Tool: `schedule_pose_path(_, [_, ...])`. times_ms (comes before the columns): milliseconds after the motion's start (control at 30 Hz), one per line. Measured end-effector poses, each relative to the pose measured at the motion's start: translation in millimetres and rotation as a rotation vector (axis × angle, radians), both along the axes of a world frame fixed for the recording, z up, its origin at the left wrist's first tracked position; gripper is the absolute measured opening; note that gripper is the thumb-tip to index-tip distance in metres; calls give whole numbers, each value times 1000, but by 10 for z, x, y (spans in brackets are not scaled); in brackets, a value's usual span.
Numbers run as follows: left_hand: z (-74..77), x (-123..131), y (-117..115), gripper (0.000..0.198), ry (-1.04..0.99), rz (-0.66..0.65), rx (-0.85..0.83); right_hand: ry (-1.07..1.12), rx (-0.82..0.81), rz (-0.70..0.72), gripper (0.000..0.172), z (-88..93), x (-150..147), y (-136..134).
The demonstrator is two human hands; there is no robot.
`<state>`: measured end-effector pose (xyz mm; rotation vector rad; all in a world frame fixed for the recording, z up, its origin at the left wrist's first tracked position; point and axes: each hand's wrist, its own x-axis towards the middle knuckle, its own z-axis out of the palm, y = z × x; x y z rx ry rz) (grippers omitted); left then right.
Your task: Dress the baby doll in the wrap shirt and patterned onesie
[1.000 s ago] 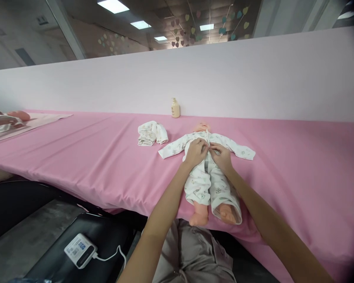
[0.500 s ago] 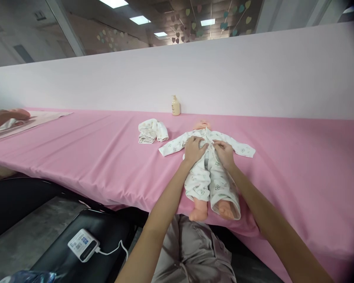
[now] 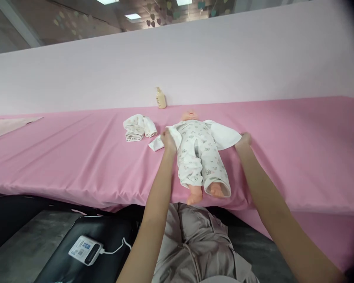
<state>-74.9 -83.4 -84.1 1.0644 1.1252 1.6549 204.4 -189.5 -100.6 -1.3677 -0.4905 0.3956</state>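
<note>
- Head view: doll (image 3: 190,115) lies on its back on the pink sheet (image 3: 91,157), just right of frame center, head toward the wall (image 3: 165,59), feet toward the near edge.
- Left hand (image 3: 168,140): fingers closed on the left-of-frame flap of the white top (image 3: 225,135); a printed sleeve end pokes out beside it, to its left.
- Right hand (image 3: 243,140): clenched on the outer tip of the right-of-frame flap, pulled out sideways.
- Top is spread open, plain inner side showing.
- Printed trousers (image 3: 190,157) on doll, reaching high up the torso; both feet stick out at the cuffs.
- Folded cloth (image 3: 138,127) sits left of the doll, near the left hand, not touching it.
- Pump bottle (image 3: 161,99) upright, upper middle, by the wall.
- Pale mat (image 3: 11,125) at left edge.
- Lower left: white device (image 3: 85,250) with cable (image 3: 113,251) on black seat (image 3: 112,232).
</note>
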Motion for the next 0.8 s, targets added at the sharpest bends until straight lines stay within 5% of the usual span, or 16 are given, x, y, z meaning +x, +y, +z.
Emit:
schedule_pose_path(167, [-146,-217,99,6,-23,340,-91,-8,-44,-343,8,88,-171,54])
schedule_pose_path(367, [-62,-171,-52,11,144,384,186,-495,174,-190,17,246,-581,49])
schedule_pose_path(467, [25,-77,-179,19,300,290,484,-682,182,4,19,283,-802,107])
schedule_pose_path(567, [14,42,-252,23,515,-6,696,-831,53,217,25,321,-952,301])
schedule_pose_path(667, [-67,106,-214,37,675,-209,652,-972,-65,363,39,345,-1007,563])
schedule_pose_path(800, [-118,70,-141,45,747,-266,455,-1090,-151,349,31,326,-1019,701])
